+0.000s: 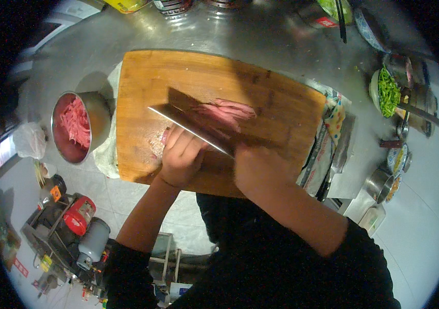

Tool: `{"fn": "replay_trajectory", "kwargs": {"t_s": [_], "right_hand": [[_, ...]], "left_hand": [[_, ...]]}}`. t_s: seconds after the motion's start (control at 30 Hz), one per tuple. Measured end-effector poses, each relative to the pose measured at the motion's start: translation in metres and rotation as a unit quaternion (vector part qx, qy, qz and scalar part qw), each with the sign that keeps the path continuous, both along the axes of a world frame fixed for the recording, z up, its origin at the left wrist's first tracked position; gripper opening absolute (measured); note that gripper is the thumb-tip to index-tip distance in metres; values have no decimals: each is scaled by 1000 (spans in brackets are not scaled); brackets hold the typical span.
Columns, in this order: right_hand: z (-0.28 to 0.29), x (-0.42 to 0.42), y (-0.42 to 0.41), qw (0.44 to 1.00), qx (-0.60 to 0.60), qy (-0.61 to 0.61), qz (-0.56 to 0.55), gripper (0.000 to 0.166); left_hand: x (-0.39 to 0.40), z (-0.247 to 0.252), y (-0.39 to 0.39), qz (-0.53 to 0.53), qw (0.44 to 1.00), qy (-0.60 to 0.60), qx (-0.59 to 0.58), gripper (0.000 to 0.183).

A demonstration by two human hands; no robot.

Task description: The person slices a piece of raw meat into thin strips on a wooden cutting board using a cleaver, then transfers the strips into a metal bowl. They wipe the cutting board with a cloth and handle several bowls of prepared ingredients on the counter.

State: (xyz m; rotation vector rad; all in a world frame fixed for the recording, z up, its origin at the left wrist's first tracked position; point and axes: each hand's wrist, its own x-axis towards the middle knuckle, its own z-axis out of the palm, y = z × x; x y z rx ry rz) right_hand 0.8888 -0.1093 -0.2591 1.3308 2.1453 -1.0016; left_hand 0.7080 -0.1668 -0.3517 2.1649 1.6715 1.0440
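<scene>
My right hand (262,170) grips a cleaver (196,125) above a wooden cutting board (277,90); its handle is hidden by the fist. The broad blade slants from that fist up to the left, beside the knuckles of my left hand (183,148). With curled fingers, my left hand holds a piece of pink meat (164,136) against the board, mostly covered by the fingers. Thin pink meat slices (237,111) lie in a loose heap on the far side of the blade, partly hidden by it. Small wet scraps are stuck near my left hand.
A metal pot (98,123) of shredded pink meat (74,123) stands left of the board on the steel worktop (142,31). To the right lie another knife (345,146) and a bowl of chopped green vegetables (389,92). A red bucket (80,215) and gas cylinder (94,239) are lower left.
</scene>
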Motion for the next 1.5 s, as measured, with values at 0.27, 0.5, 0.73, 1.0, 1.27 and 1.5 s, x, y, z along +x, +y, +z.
{"fn": "replay_trajectory", "kwargs": {"t_s": [0.27,0.5,0.73,1.0,1.27,1.5], "right_hand": [[-27,20,31,979,156,119,57,16],[32,23,-12,1000,-8,-12,6,17],[-21,-19,-2,997,29,73,-4,15],[-17,15,26,987,112,61,93,15],[33,19,-11,1000,-12,-18,4,18],[-25,-11,19,991,117,25,61,16]], "left_hand": [[-3,-6,-4,25,1000,-5,12,22],[-5,-4,-12,21,999,-12,-32,19],[-5,-5,-14,10,1000,0,-22,21],[-2,-5,-15,36,999,15,10,21],[-7,-6,-16,13,1000,0,-3,14],[-3,-10,-13,34,997,36,56,16]]}}
